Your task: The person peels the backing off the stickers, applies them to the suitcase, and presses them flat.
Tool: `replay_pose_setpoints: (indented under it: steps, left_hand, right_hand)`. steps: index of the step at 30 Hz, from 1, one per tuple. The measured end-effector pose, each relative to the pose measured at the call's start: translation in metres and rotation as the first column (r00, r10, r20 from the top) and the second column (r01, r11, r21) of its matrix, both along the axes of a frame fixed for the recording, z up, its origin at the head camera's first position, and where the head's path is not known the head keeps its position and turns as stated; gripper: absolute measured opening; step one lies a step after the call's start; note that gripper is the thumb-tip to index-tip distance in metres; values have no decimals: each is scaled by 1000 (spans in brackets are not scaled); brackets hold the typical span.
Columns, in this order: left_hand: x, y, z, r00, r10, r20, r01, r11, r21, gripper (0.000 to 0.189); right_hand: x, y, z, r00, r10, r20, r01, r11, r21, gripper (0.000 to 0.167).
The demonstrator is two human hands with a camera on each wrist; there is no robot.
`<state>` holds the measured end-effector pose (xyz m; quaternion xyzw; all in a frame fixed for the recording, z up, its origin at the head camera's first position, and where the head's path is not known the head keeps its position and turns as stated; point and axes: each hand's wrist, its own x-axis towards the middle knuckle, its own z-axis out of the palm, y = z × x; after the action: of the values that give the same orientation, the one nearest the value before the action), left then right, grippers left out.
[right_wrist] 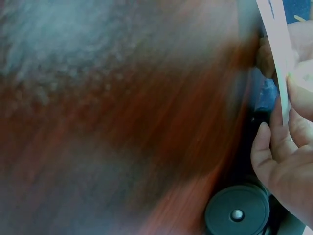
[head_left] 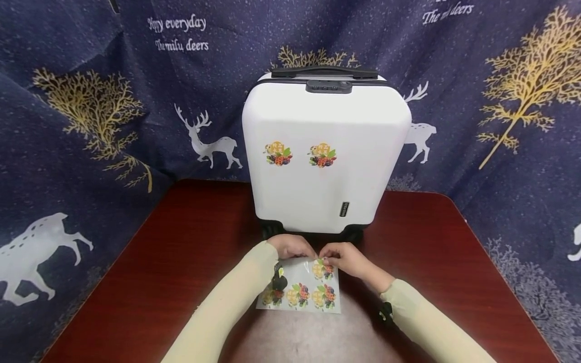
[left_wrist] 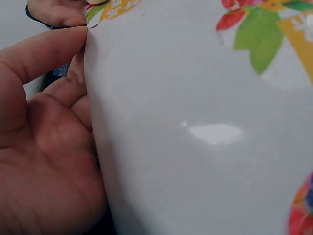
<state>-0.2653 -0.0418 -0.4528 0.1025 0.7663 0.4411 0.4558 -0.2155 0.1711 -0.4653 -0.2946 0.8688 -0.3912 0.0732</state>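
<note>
A white sticker sheet (head_left: pixel 295 272) printed with several fruit-and-waffle stickers is held tilted above the table in the head view. My left hand (head_left: pixel 295 246) pinches its far edge between thumb and fingers, seen closer in the left wrist view. At the far right corner my right hand (head_left: pixel 346 258) pinches the sheet beside a sticker (head_left: pixel 323 270); whether that sticker is partly lifted, I cannot tell. The right wrist view shows the sheet edge-on (right_wrist: pixel 279 54) between thumb and fingers. Behind both hands stands a white suitcase (head_left: pixel 299 191) bearing two matching stickers (head_left: pixel 323 155).
The suitcase rests upright on a dark red table (head_left: pixel 190 242), its black wheel (right_wrist: pixel 237 210) close to my right hand. A black handle (head_left: pixel 324 73) tops it. A blue cloth (head_left: pixel 218 75) with deer and gold trees hangs behind.
</note>
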Motion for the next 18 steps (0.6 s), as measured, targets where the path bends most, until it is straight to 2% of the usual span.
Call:
replay_pose_setpoints:
  steps: [8,18]
  left_hand:
    - [-1,-3,-2,998,24,57,-25,999,22,28]
    - [-2,-3,-6,997,43,62,-46,998,47,30]
  right_hand:
    - [1,-2,2,1000,-3,5,3,1000,-5,6]
    - [2,-4,3,1000,-5,-10,5,1000,3,6]
